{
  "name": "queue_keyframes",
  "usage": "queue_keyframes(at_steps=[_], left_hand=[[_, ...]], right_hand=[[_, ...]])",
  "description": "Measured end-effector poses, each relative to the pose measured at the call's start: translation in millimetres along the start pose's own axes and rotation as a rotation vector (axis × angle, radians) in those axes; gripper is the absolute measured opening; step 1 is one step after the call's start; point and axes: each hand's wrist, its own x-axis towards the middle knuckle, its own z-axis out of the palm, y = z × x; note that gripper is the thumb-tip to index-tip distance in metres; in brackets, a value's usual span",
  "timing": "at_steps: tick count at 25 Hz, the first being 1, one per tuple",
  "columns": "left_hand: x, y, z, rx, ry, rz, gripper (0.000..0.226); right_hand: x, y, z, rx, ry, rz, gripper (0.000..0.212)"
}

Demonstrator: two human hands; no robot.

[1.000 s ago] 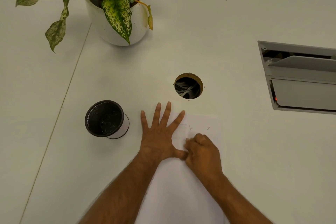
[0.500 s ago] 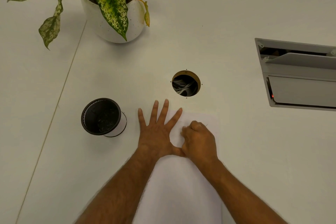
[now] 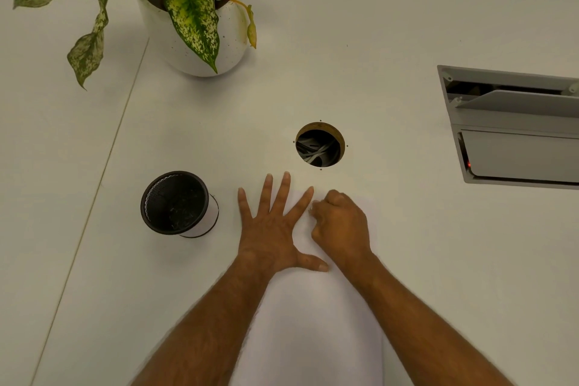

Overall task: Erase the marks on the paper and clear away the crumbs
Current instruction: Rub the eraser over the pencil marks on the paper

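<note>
A white sheet of paper (image 3: 313,323) lies on the white table (image 3: 438,260) in front of me. My left hand (image 3: 269,229) rests flat on the sheet's upper left part, fingers spread, pinning it down. My right hand (image 3: 341,226) is curled into a fist on the sheet's top part, just right of the left index finger. Only a pale tip of the eraser (image 3: 311,209) shows at its fingertips. The pencil marks are hidden under the right hand. I see no crumbs.
A black mesh cup (image 3: 175,202) stands left of my left hand. Beyond the paper is a round cable hole (image 3: 319,144). A potted plant (image 3: 191,25) sits at the far left, and a grey flap box (image 3: 513,125) is set into the table at right.
My right hand has slid up the sheet towards its top edge and now covers the faint marks that showed before. The left hand stays flat on the paper.
</note>
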Motion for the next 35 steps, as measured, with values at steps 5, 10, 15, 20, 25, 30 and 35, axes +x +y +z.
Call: queue_keyframes(at_steps=[5, 10, 15, 20, 25, 30, 35], left_hand=[[0.7, -0.1, 1.0, 0.025, 0.007, -0.001, 0.124], [0.1, 0.1, 1.4, 0.01, 0.034, 0.012, 0.125], [0.2, 0.1, 2.9, 0.009, 0.031, 0.002, 0.135], [1.6, -0.4, 3.1, 0.027, 0.041, 0.002, 0.122], [1.6, -0.5, 4.2, 0.029, 0.049, -0.002, 0.12], [0.3, -0.3, 4.9, -0.005, 0.068, 0.015, 0.139], [2.1, 1.4, 2.0, 0.049, 0.024, -0.013, 0.127]], right_hand=[[-58.4, -0.7, -0.5, 0.067, -0.016, -0.055, 0.016], [-20.3, 1.1, 6.0, 0.027, -0.041, -0.048, 0.003], [5.5, 0.8, 6.3, -0.005, 0.025, -0.035, 0.01], [-46.7, -0.6, 2.9, 0.069, 0.032, -0.089, 0.016], [-35.9, -0.1, 7.9, 0.038, 0.006, -0.074, 0.009], [7.7, -6.5, 10.6, -0.03, 0.028, -0.056, 0.008], [-25.5, -2.4, 10.6, 0.001, 0.037, -0.111, 0.01]])
